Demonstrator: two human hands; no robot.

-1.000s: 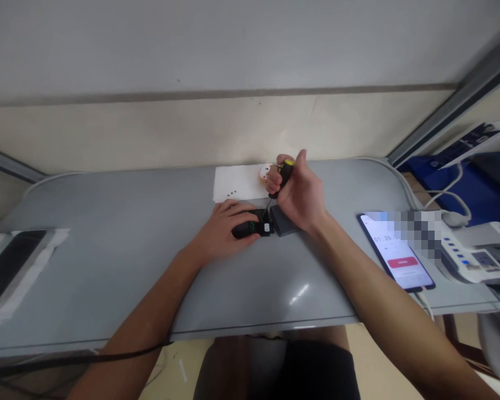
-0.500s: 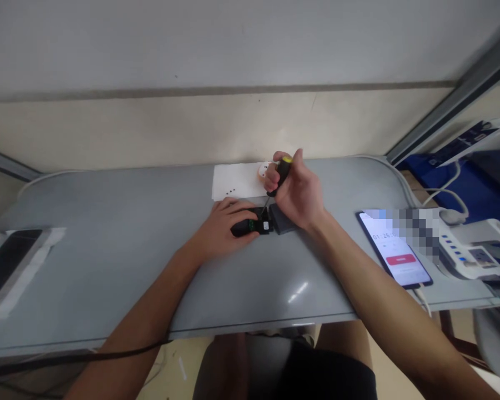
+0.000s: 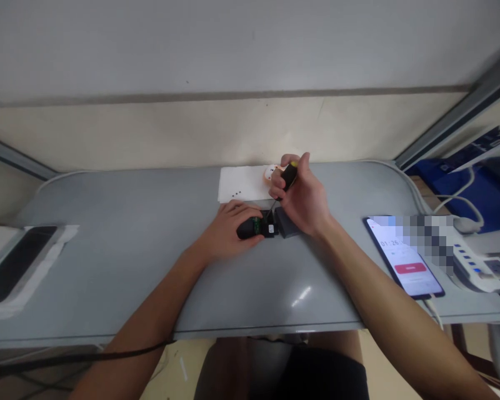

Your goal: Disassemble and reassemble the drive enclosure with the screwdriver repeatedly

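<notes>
My left hand (image 3: 233, 229) is wrapped round a small black electronic device (image 3: 269, 229) lying on the table; a strip of green circuit board and a white label show on it. In my right hand (image 3: 302, 194) is a screwdriver (image 3: 289, 176) with a black and yellow handle, held at a slant. Its thin shaft runs down to the device near my left fingertips; the exact contact of the tip is too small to make out. A dark grey flat block (image 3: 286, 223) lies just right of the device, partly under my right hand.
Behind the hands, a white paper sheet (image 3: 241, 183) bears several small dark pieces and a round white-and-orange item (image 3: 270, 172). A lit phone (image 3: 406, 261) and a white power strip (image 3: 483, 266) are at the right. A dark flat panel (image 3: 20, 261) lies far left.
The view has shifted slightly, so everything on the table sits a little further right. Both hands keep their grips, and the screwdriver is still slanted into the device.
</notes>
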